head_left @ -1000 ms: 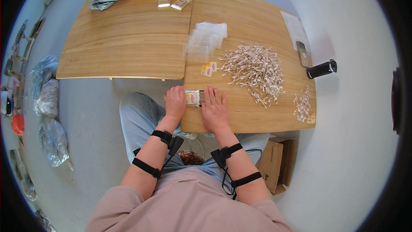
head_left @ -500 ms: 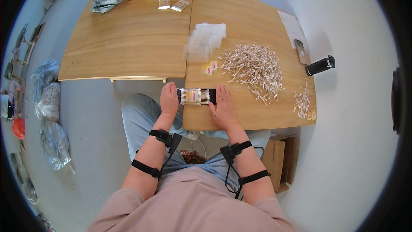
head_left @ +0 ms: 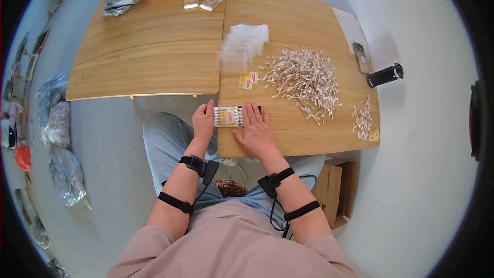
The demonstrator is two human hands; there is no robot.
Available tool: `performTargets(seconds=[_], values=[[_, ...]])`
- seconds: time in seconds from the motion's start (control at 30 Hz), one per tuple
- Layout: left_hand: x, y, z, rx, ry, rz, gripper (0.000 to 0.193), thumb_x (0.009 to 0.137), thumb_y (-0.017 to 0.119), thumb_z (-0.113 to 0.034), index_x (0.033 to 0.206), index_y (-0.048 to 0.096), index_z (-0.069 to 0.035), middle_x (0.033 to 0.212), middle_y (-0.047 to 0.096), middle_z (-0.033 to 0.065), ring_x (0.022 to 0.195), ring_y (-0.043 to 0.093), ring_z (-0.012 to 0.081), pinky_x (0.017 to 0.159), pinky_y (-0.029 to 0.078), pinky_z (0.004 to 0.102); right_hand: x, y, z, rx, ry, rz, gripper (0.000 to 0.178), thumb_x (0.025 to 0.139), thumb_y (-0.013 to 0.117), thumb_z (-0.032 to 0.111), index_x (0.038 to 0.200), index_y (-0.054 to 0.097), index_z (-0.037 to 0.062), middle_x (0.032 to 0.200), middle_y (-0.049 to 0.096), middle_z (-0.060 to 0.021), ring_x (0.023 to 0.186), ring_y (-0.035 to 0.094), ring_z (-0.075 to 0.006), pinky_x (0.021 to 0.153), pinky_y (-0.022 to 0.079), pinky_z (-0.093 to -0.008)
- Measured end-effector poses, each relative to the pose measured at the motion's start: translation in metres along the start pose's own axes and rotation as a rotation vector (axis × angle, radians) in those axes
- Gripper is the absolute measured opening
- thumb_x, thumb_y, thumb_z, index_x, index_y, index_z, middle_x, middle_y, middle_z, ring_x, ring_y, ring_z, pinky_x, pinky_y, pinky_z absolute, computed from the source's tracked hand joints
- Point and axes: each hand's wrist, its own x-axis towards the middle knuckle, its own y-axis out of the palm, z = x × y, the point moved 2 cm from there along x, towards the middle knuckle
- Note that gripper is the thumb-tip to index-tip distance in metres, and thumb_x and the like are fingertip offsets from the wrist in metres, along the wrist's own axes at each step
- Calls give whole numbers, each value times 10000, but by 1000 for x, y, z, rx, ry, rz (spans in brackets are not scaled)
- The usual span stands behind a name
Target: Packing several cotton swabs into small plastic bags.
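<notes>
The wooden table [head_left: 301, 139] bears a swab pile [head_left: 303, 82]. Left of and nearer than that pile, the right hand [head_left: 256, 131] lies flat, unclenched, across the swab packet's [head_left: 226, 117] right end; the left hand [head_left: 203, 122] meets its left, grip unclear. Even pressure should keep swabs aligned.

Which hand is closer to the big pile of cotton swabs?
Right: the right hand is below and left of the swab pile; the left hand is farther left.
</notes>
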Motion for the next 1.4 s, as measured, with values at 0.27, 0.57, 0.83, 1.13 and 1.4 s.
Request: performTargets(seconds=[0.27,0.57,0.83,1.13,1.4], values=[[-1,-5,0,133,59,-7,477,985,582,-395,698,550,-16,595,451,-3,593,382,84,531,369,290,3,3,10,52,-43,-27,819,923,480,526,1481,296,-44,1563,285,-177,1480,200,-275,1198,66,-502],[-2,-2,2,205,105,-87,387,982,580,-349,816,583,0,691,582,87,659,530,159,618,451,328,5,-5,9,8,-13,-4,771,944,453,517,1505,289,15,1567,304,-125,1474,219,-270,1196,80,-508],[0,-21,-3,105,282,-94,184,959,609,-190,950,591,-7,808,616,92,716,576,176,672,483,314,-23,-5,-64,190,220,-361,699,913,583,328,1480,318,16,1532,335,-171,1440,272,-326,1184,160,-504],[-43,14,-61,370,841,-1,236,848,604,-10,1082,580,-32,1128,597,150,1053,563,348,933,454,429,-81,-11,-129,22,400,-290,700,887,591,308,1474,333,27,1510,381,-154,1417,320,-329,1160,207,-538],[-83,101,-56,562,884,326,465,851,639,-107,1292,511,-40,1386,470,166,1301,430,351,1090,354,453,-66,-15,-91,319,195,-531,568,879,620,172,1394,435,20,1398,487,-186,1312,447,-364,1092,358,-458]])
